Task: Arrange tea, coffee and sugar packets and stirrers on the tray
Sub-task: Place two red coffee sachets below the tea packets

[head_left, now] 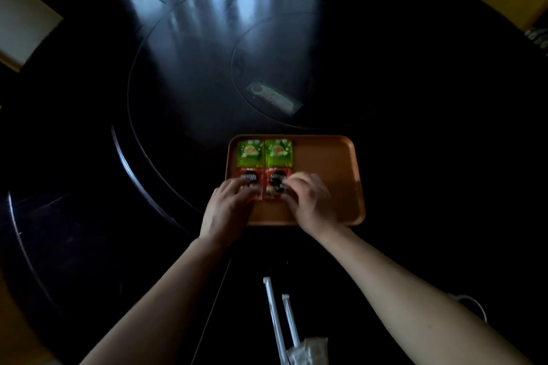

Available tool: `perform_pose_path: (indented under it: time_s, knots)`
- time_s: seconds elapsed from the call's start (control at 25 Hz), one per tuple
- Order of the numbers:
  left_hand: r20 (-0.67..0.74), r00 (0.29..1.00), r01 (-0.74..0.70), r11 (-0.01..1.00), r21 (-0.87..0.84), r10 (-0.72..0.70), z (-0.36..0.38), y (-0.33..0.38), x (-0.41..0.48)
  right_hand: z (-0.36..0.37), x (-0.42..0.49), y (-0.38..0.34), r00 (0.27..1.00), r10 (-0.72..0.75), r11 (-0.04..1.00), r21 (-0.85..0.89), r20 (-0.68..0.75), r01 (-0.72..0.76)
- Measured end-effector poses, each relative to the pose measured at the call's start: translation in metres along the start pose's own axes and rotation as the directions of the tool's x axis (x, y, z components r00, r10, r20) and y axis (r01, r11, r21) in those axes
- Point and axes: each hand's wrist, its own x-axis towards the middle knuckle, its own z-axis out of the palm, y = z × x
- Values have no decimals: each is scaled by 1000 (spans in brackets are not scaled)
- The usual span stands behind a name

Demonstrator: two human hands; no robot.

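Both hands [267, 198] flat, fingers spread, pressing 2 coffee pkts [262, 184] onto tray [326, 163], near 2 tea pkts [264, 153]. Stirrers [280, 320], sugar pkts [308, 351] unplaced on near bench.

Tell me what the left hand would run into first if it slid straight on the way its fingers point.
The left hand points up and slightly right, fingers already on the left red coffee packet. Past that, it would likely next meet the left green tea packet lying just beyond on the tray.
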Motion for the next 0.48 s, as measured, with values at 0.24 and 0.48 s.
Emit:
perform_pose_path:
  time_s: [0.24, 0.48]
  knots:
    - [-57, 997, 50, 994, -97, -56, 2, 46, -80, -21, -70, -2, 989, 88, 985, 160, -118, -69]
    - [276, 951, 186, 970, -159, -137, 33, 101, -192, -16, -212, 12, 926, 249, 941, 157, 284, -301]
